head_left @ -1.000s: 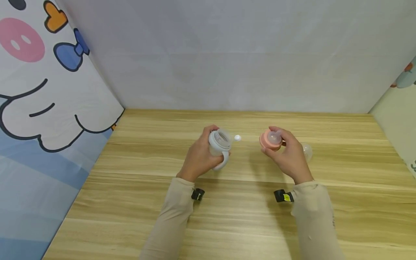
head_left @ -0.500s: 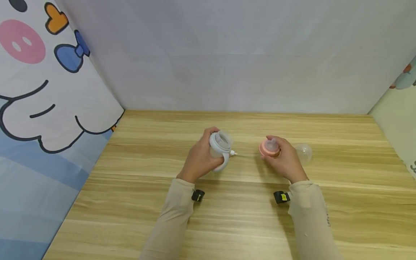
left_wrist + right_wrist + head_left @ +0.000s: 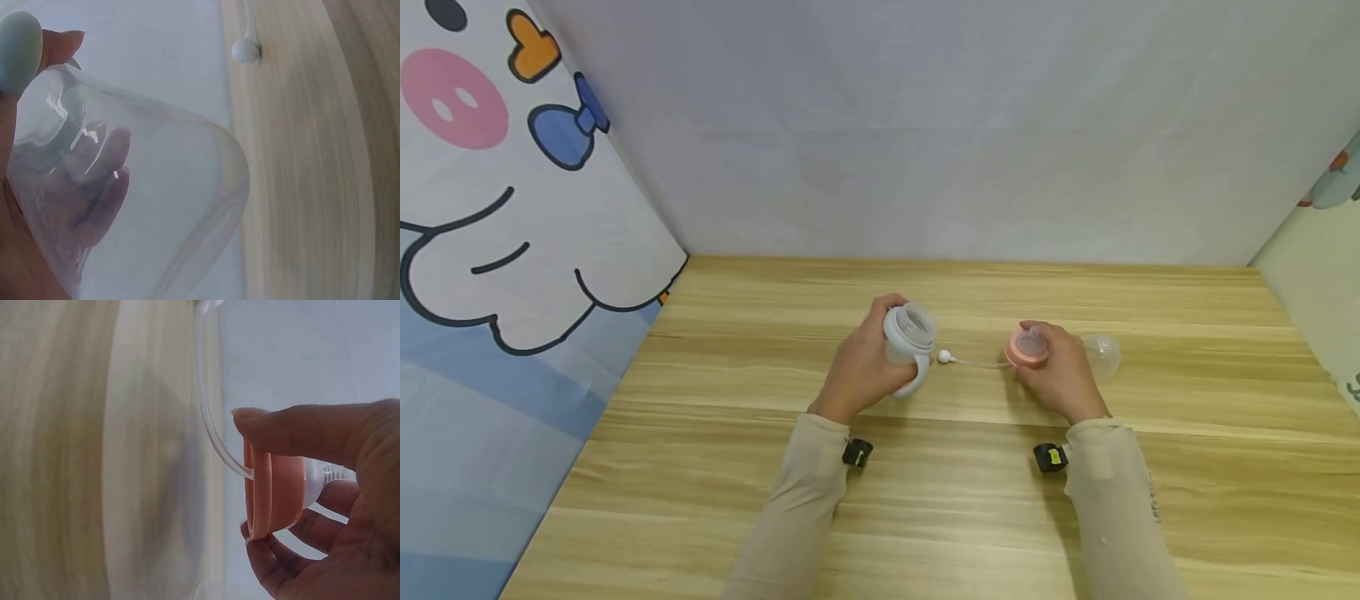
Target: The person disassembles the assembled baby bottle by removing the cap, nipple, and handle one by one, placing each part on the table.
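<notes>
Two bottle parts, apart near mid-frame: the pink cap (image 3: 1021,355) gripped by the right hand (image 3: 1064,372), the uncapped bottle (image 3: 908,341) held by the left hand (image 3: 861,363). Since a second ago, the straw tip (image 3: 944,357) has dropped lower, just right of the bottle, so they look no nearer joined. Further right: a clear dome (image 3: 1103,357).

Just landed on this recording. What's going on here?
A person's left hand grips a clear, handled baby bottle, tilted and open at the top. The right hand holds a peach nipple collar with its clear nipple. A thin straw runs from the collar to a small white ball, which sits outside the bottle. Collar and bottle are apart. A clear dome-shaped cover lies on the wooden table beside the right hand.
</notes>
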Demonstrator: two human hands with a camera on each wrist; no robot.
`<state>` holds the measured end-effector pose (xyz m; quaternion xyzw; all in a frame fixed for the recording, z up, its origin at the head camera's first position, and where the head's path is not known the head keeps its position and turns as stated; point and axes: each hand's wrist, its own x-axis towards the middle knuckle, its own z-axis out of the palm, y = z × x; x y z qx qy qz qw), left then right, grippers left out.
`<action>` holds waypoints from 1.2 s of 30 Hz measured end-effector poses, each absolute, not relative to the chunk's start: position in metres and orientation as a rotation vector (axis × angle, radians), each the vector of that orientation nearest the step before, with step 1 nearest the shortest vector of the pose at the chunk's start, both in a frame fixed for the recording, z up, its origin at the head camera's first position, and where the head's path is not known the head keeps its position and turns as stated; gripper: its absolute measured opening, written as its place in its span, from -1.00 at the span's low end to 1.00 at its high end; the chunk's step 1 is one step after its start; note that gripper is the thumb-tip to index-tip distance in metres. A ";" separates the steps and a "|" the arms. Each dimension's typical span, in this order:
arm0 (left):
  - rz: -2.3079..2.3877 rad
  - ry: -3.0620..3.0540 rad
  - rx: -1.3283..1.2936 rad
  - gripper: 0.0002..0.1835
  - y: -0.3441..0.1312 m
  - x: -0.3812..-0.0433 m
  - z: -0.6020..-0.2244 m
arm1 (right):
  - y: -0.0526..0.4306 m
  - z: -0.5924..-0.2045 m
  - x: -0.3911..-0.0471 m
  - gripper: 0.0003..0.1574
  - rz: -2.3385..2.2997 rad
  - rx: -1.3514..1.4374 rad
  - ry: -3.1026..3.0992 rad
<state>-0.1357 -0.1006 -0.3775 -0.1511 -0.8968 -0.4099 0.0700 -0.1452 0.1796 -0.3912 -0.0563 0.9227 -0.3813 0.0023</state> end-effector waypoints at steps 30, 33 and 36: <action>-1.224 -2.696 -0.464 -0.12 -0.098 -0.135 -0.377 | 0.189 -0.399 -0.147 -0.19 -1.129 -0.073 2.800; -1.223 -2.695 -0.467 -0.12 -0.098 -0.135 -0.377 | 0.190 -0.399 -0.147 -0.18 -1.128 -0.069 2.802; -1.232 -2.693 -0.470 -0.12 -0.098 -0.135 -0.378 | 0.190 -0.400 -0.148 -0.17 -1.129 -0.066 2.810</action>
